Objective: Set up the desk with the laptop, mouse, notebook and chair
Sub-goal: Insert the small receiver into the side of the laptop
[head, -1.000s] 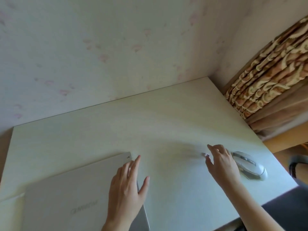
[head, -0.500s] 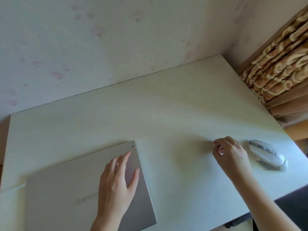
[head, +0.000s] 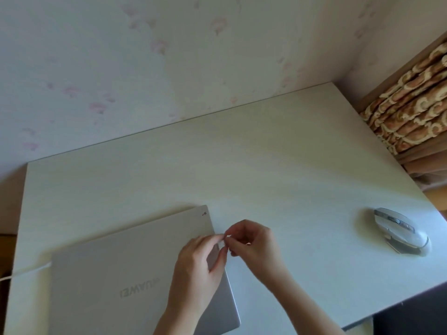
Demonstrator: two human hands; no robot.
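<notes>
A closed silver laptop [head: 121, 274] lies at the near left of the pale desk [head: 266, 177], lid logo facing me. A white mouse [head: 401, 230] sits near the desk's right edge, apart from both hands. My left hand [head: 198, 269] hovers over the laptop's right edge. My right hand [head: 254, 243] meets it there from the right. Both hands pinch a small white piece [head: 221, 240] between their fingertips; what it is cannot be told. No notebook is in view.
A white cable [head: 29, 269] runs from the laptop's left side off the desk. Patterned brown curtains [head: 411, 112] hang at the right. The wall stands directly behind the desk. A dark chair part [head: 411, 317] shows at the bottom right corner.
My right hand moved left from beside the mouse to the laptop's right edge, carrying the small piece. My left hand lifted off the lid and now pinches the piece too.
</notes>
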